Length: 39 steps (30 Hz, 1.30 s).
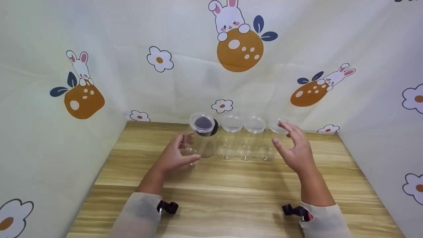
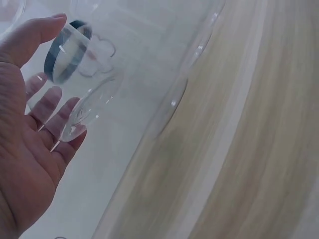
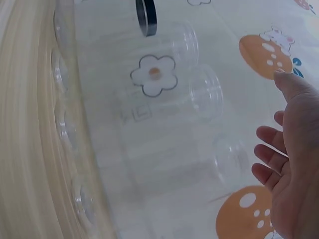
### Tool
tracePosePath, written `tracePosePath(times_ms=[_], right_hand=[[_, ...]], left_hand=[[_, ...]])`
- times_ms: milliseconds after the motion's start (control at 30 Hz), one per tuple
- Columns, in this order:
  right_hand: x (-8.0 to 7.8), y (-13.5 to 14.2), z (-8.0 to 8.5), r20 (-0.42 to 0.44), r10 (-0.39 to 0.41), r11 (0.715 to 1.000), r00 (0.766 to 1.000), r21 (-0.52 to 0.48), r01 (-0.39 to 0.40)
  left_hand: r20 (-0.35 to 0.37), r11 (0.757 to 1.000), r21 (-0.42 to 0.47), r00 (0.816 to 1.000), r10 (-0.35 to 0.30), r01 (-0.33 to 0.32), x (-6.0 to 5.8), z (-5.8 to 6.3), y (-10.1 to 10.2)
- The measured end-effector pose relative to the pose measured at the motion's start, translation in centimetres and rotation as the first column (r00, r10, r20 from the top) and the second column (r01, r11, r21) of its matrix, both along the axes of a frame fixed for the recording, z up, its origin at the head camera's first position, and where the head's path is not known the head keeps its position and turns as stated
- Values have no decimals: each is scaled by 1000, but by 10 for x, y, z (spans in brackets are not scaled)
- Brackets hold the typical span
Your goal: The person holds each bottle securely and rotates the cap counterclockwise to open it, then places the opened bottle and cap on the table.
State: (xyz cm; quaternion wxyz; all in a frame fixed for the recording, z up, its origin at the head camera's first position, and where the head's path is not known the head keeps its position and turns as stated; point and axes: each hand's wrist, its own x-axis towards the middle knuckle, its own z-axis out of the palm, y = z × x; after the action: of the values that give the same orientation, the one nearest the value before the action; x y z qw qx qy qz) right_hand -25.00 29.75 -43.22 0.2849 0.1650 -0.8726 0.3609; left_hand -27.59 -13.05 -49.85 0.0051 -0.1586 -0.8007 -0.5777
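Several clear plastic jars stand in a row at the back of the table, among them one jar [image 1: 254, 124] in the middle. My left hand [image 1: 176, 153] is at the leftmost jar [image 1: 202, 123], thumb and fingers spread apart; whether they touch it I cannot tell. In the left wrist view, fingers [image 2: 50, 107] show through clear plastic. A dark-rimmed round piece [image 1: 214, 127] sits behind that jar. My right hand [image 1: 295, 150] hovers beside the rightmost jar [image 1: 278, 126], its fingers loosely bent and holding nothing. The jars' outlines overlap and are hard to separate.
A wood-grain tabletop [image 1: 228, 205] lies under the jars. Behind them hangs a pale cloth [image 1: 185, 86] printed with rabbits, oranges and flowers, and it closes in the left and right sides too.
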Motion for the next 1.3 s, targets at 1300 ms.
tracePosePath(times_ms=[1300], right_hand=[[1,-66,16,123,116,993,986,-44,-111]], left_hand=[[-215,942,-318,976,40,-109,28,4,102]])
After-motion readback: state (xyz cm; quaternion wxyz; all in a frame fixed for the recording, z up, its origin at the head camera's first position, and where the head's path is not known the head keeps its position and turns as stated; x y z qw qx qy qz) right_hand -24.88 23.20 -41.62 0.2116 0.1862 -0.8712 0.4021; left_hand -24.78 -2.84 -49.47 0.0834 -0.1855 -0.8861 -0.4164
